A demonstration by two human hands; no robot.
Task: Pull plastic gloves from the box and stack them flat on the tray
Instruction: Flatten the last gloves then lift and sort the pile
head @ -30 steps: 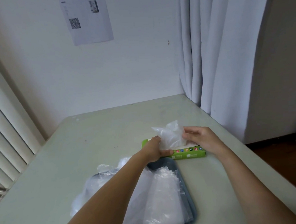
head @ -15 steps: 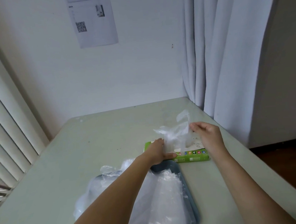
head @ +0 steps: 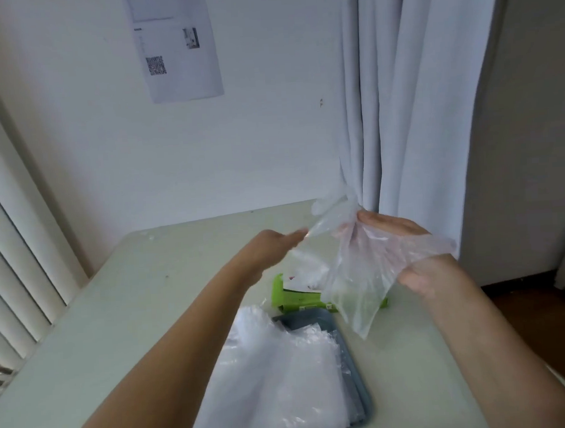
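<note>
The right hand (head: 403, 240) is raised above the table and grips a thin, clear plastic glove (head: 353, 285) at its upper end. The film drapes over the fingers and hangs down in front of the small green cardboard box (head: 292, 300), with its lower corner just above the tabletop. The left hand (head: 266, 250) reaches across at the same height, its fingers pointing toward the glove's upper left edge. It is blurred, so I cannot tell whether it pinches the plastic or only touches it.

The box lies on the pale green table (head: 133, 320), just beyond the far end of a grey-blue rectangular plastic tray (head: 300, 320). More crumpled film shows at the box's opening. A loose stack of clear plastic gloves (head: 283, 384) covers most of the tray and spills over its left side – the left forearm crosses above it.

Behind hang a white pleated curtain (head: 416, 108), a printed paper sheet (head: 177, 49) on the wall and pale vertical blinds (head: 8, 261).
</note>
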